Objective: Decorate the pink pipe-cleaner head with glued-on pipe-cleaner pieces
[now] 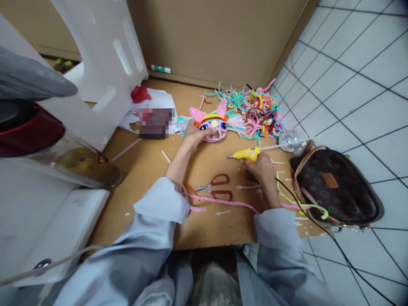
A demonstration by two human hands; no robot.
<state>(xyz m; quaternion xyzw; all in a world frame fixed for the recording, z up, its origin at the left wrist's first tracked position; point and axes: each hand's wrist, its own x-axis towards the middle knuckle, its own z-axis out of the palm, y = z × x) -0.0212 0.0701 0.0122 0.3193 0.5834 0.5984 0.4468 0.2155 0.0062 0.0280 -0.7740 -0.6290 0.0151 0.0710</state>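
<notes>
My left hand [196, 137] grips a pink craft animal face [216, 135] with pointed pink ears, round blue eyes and a yellow-red band. Its thumb lies across the face near the nose. Closed around the handle of a yellow hot glue gun [247, 154] is my right hand [263, 168]. The gun's nozzle points left, below and apart from the face, and a long clear glue stick [277, 145] sticks out of its back. Red-handled scissors [215, 188] lie on the table between my forearms, beside a long pink pipe cleaner [223, 201].
A heap of coloured pipe cleaners [258, 108] lies at the back right. A brown handbag [338, 185] stands at the right edge, with a black cord [318, 231] passing by it. At left are a glass jug [79, 163] and a white box [66, 229]. Glue drips mark the table [197, 233].
</notes>
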